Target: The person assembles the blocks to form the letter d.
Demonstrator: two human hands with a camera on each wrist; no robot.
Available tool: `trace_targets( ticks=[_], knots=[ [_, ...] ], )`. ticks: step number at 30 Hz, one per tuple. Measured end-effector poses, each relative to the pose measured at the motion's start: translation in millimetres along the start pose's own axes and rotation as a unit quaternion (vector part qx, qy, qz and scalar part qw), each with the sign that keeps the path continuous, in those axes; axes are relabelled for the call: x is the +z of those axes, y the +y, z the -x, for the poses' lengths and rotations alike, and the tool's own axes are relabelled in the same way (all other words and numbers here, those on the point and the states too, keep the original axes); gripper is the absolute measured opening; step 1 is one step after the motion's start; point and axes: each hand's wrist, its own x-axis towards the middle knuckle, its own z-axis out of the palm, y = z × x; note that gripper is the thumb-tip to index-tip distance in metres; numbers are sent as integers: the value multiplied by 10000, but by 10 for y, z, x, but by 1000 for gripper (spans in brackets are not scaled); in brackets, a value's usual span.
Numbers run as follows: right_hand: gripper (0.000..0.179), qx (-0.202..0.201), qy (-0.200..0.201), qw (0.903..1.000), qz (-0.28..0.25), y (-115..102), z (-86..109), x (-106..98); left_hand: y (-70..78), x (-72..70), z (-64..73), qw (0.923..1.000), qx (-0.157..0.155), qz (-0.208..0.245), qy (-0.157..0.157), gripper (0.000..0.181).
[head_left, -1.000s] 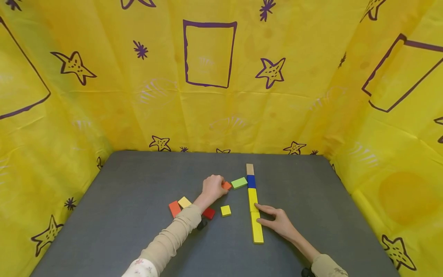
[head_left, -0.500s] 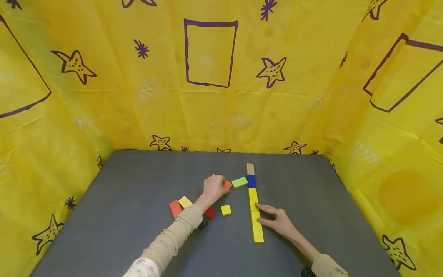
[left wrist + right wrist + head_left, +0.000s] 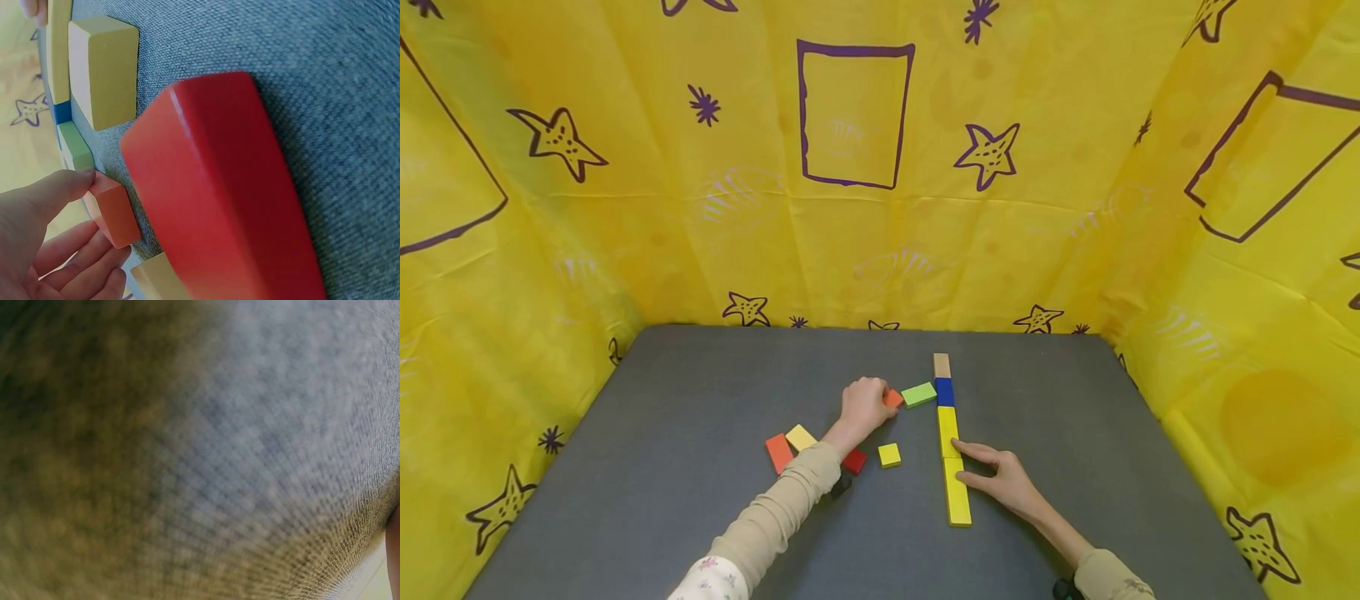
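Note:
My left hand (image 3: 863, 408) pinches an orange block (image 3: 112, 209) between thumb and fingers, at the left end of a light green block (image 3: 919, 395). The green block's other end meets a line of blocks: a plain wood block (image 3: 942, 365), a blue block (image 3: 945, 392) and two long yellow blocks. My right hand (image 3: 1006, 479) lies to the right of this line. Its index fingertip touches the farther yellow block (image 3: 948, 429) and its thumb the nearer yellow block (image 3: 957, 496), close to their joint. The right wrist view shows mostly blurred sleeve and cloth.
A small yellow block (image 3: 889, 455) stands between the hands. Under and beside the left forearm lie a red block (image 3: 854, 462), a pale yellow block (image 3: 801, 437) and an orange-red block (image 3: 779, 453). Yellow patterned cloth (image 3: 865, 250) walls in the grey tabletop (image 3: 700, 375).

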Motion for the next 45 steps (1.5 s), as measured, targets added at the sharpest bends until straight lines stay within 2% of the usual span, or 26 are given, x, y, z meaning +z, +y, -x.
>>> trace_targets(
  ticks=[12,26,33,45],
  knots=[
    [52,9,0,9999,-103,-5,1,-17,33,-11,23,9997,-68,116,-186,23],
    [53,-16,-44,10000,-70,-22,1,-19,27,-21,54,9997,154,167,74,26],
    [53,-25,-39,9999,-98,-27,5,-16,31,-3,39,9999,-2,98,-95,29],
    [52,31,-9,10000,-91,-39,7,-9,35,-10,37,9998,12,32,-199,26]
  ],
)
